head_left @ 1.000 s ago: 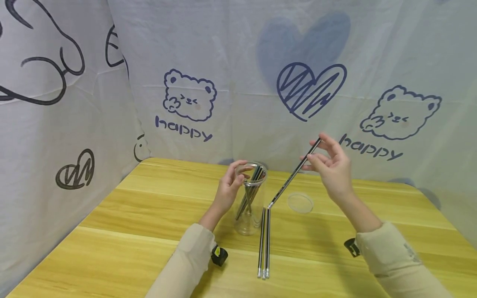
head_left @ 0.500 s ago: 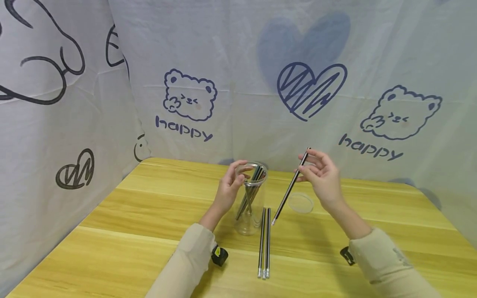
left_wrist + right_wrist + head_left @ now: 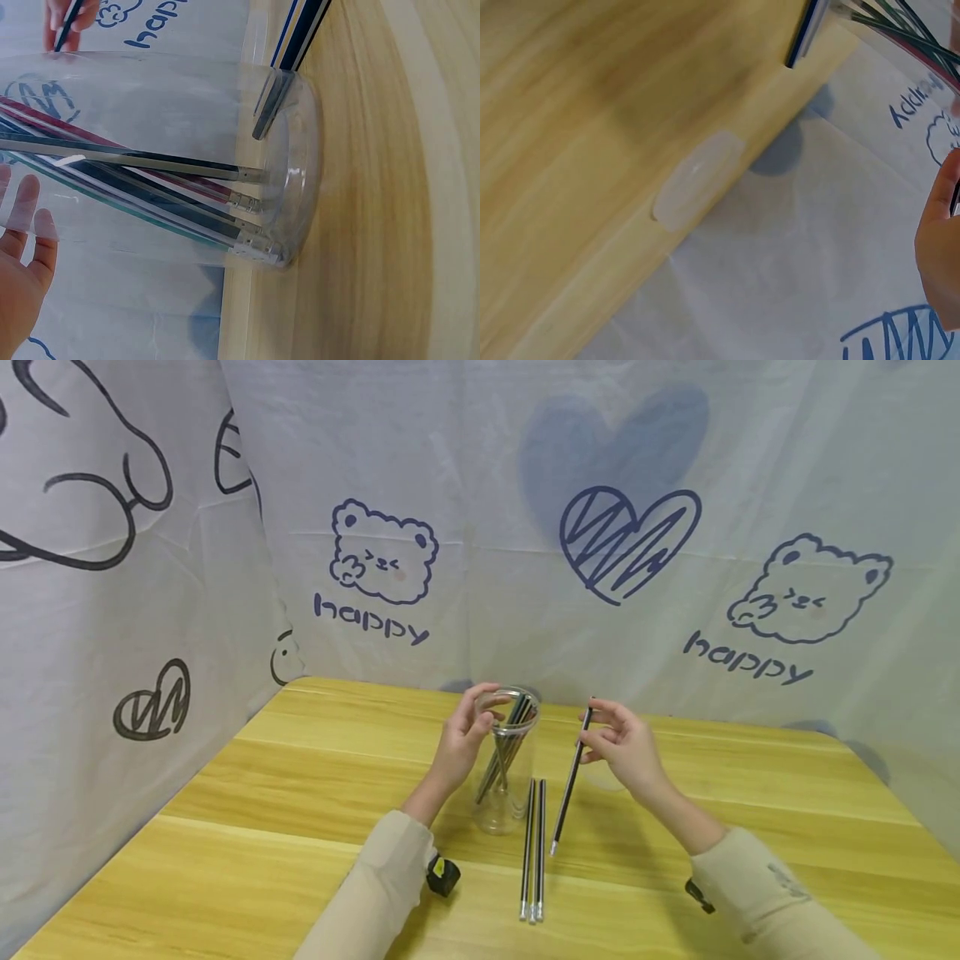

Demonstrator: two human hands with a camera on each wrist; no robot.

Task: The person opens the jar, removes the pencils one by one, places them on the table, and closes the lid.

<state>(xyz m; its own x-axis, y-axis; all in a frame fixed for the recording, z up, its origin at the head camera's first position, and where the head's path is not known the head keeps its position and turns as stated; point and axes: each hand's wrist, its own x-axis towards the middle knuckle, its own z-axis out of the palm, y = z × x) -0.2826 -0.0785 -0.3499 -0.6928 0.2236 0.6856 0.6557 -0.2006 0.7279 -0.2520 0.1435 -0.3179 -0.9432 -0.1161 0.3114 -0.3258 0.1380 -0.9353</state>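
My left hand (image 3: 459, 743) grips a tall clear plastic jar (image 3: 497, 822) near its rim, thumb and fingers around the upper wall. Several dark pencils (image 3: 172, 159) lean inside it, eraser ends at the bottom; a red and a green one show among them. Between thumb and fingers, my right hand (image 3: 628, 753) pinches a black striped pencil (image 3: 572, 785) near its upper end. It slants with its silver eraser end down, close over the table. Just left of it, three pencils (image 3: 541, 852) lie side by side, eraser ends towards me.
A clear round lid (image 3: 697, 180) lies flat on the wooden table (image 3: 262, 793), partly hidden behind my right hand in the head view. A printed white cloth (image 3: 465, 610) hangs behind the table and at its left.
My right hand has come down and left with the pencil, whose eraser end has moved from the far ends of the lying pencils to beside them. The left hand and jar stay put.
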